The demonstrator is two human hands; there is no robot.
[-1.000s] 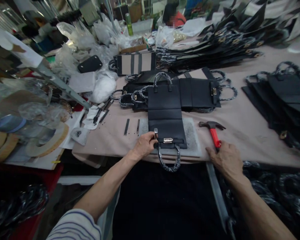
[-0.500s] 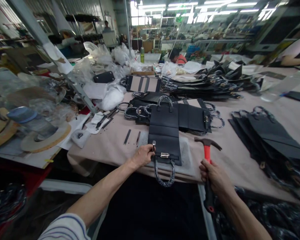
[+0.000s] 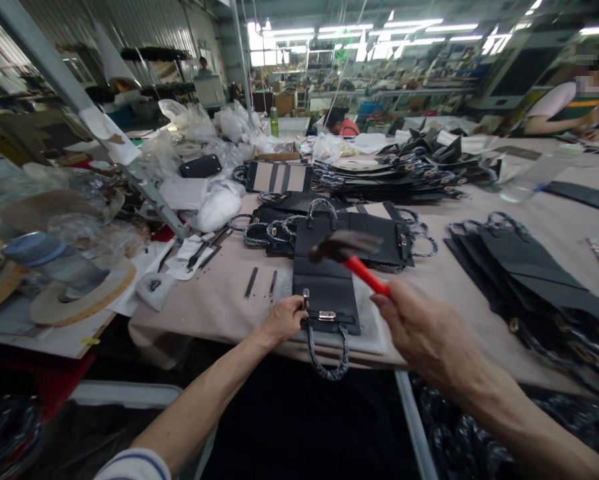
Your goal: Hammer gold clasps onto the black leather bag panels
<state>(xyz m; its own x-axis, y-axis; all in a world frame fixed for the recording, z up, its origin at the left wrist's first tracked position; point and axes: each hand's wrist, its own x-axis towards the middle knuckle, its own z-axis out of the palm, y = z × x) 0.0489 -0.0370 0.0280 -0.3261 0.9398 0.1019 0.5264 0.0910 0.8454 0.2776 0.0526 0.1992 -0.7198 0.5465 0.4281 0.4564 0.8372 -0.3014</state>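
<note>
A black bag panel (image 3: 312,275) lies flat in front of me, its wrapped handle (image 3: 328,375) hanging past the table edge and a silver metal clasp (image 3: 327,315) near that end. At the panel's left side, my left hand (image 3: 285,319) pinches a short metal punch (image 3: 306,293) upright; its lower end is hidden by the fingers. Wrapped around the red grip of a claw hammer (image 3: 365,272), my right hand (image 3: 422,327) is raised over the panel's right side. The hammer head, blurred by motion, is in the air above and right of the punch.
Two thin tools (image 3: 251,283) lie left of the panel. More black bag panels (image 3: 534,257) are stacked at the right, others behind. Plastic bags and tape rolls (image 3: 82,291) crowd the left, beside a slanted metal post (image 3: 149,200). A person (image 3: 554,110) sits at the far right.
My right hand has lifted the hammer up and leftward from beside the panel to above it. My left hand keeps the punch in place. The view has shifted slightly right.
</note>
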